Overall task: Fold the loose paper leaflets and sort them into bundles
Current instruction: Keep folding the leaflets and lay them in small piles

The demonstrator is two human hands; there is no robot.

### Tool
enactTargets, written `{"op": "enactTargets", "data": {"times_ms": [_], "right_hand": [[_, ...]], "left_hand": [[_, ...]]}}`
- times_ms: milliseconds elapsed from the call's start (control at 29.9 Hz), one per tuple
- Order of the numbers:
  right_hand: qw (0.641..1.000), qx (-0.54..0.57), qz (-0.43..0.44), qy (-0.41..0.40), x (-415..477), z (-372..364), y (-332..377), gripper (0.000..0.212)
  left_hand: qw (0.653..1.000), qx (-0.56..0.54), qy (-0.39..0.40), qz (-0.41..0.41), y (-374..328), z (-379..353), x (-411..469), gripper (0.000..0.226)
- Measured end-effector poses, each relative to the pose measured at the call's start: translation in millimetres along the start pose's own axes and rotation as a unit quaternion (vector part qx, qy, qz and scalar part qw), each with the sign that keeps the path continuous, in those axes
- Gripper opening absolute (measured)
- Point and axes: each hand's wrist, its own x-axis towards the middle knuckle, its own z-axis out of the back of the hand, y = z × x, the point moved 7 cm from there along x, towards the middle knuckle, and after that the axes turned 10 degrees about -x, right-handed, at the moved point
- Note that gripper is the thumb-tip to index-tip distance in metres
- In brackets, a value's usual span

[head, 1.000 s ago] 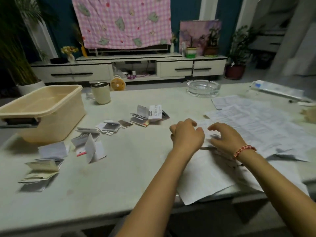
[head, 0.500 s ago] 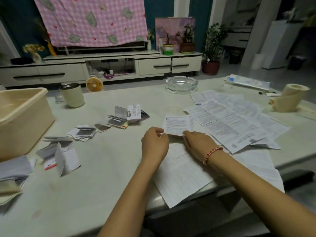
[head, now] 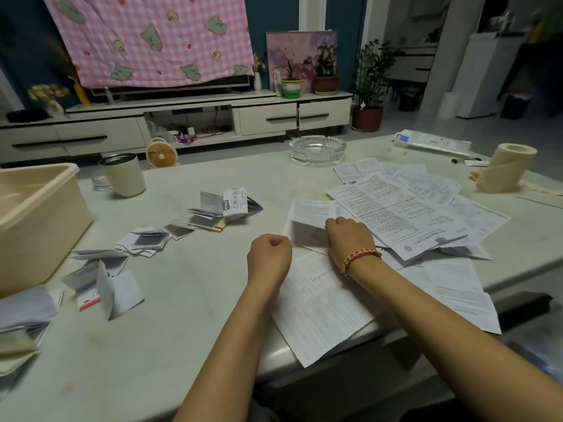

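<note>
Right hand (head: 350,239) grips the half-folded leaflet (head: 307,220) on the table (head: 182,315). Left hand (head: 269,257) is curled at the leaflet's near-left edge; whether it pinches, I cannot tell. Loose sheets (head: 405,217) lie right of the grip, folded bundles (head: 225,208) left.

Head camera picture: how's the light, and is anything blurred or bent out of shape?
Head view: dim, bluish room light, dark corners, and only faint shadows on the table. Head view again: the wide lens bows the TV cabinet. It is sharpest around the left hand, right hand and the leaflet by them, while the folded stack at the left edge smears.
</note>
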Motion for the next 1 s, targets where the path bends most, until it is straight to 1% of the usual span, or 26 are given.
{"op": "enactTargets", "data": {"times_ms": [67, 134, 201, 234, 301, 335, 435, 502, 569, 636, 703, 770, 803, 837, 870, 937, 971, 1004], "right_hand": [[1.000, 0.001, 0.006, 0.009, 4, -1, -4, 0.025], [0.999, 0.030, -0.006, 0.014, 7, 1, -11, 0.025], [0.991, 0.119, -0.053, -0.016, 9, 13, -22, 0.027], [0.977, 0.190, -0.086, -0.050, 9, 24, -30, 0.027], [0.926, 0.324, -0.140, -0.135, 7, 48, -48, 0.026], [0.902, 0.365, -0.158, -0.168, 5, 60, -56, 0.024], [0.834, 0.465, -0.210, -0.209, 3, 88, -79, 0.025], [0.769, 0.548, -0.238, -0.226, 1, 102, -94, 0.028], [0.692, 0.633, -0.266, -0.221, -4, 110, -105, 0.030], [0.609, 0.721, -0.275, -0.186, -6, 113, -108, 0.021], [0.508, 0.809, -0.247, -0.163, -5, 113, -104, 0.015], [0.412, 0.874, -0.218, -0.140, -3, 112, -99, 0.017], [0.369, 0.897, -0.211, -0.119, -3, 110, -94, 0.019], [0.338, 0.912, -0.208, -0.099, -3, 107, -91, 0.020], [0.320, 0.921, -0.206, -0.084, -3, 105, -87, 0.022], [0.310, 0.923, -0.210, -0.083, -4, 96, -82, 0.022], [0.317, 0.918, -0.219, -0.088, -5, 90, -79, 0.020], [0.340, 0.905, -0.237, -0.094, -7, 81, -76, 0.017]], "left_hand": [[1.000, -0.002, 0.000, -0.003, 1, -2, 1, 0.015], [1.000, -0.001, -0.001, -0.008, 1, -4, 1, 0.014], [1.000, -0.004, -0.002, -0.015, 1, -4, 2, 0.012], [1.000, -0.010, -0.002, -0.019, -1, -4, 1, 0.011], [1.000, -0.019, -0.003, -0.021, -2, -3, 2, 0.010], [0.999, -0.028, -0.002, -0.019, -3, -3, 1, 0.011], [0.998, -0.058, 0.009, -0.002, -2, -7, 0, 0.018], [0.997, -0.073, 0.017, 0.004, -3, -10, 1, 0.017], [0.997, -0.079, 0.023, 0.006, -4, -13, 0, 0.014], [0.995, -0.092, 0.028, 0.018, -5, -15, 1, 0.013], [0.991, -0.118, 0.037, 0.050, -2, -17, 2, 0.016], [0.983, -0.156, 0.051, 0.085, 2, -20, 3, 0.016], [0.978, -0.175, 0.062, 0.100, 3, -22, 3, 0.019], [0.973, -0.187, 0.073, 0.116, 5, -24, 2, 0.023], [0.969, -0.194, 0.086, 0.127, 6, -26, 2, 0.026], [0.959, -0.216, 0.112, 0.144, 8, -32, 0, 0.024], [0.956, -0.226, 0.119, 0.147, 8, -35, -1, 0.022], [0.955, -0.228, 0.120, 0.145, 8, -36, -1, 0.021]]}}
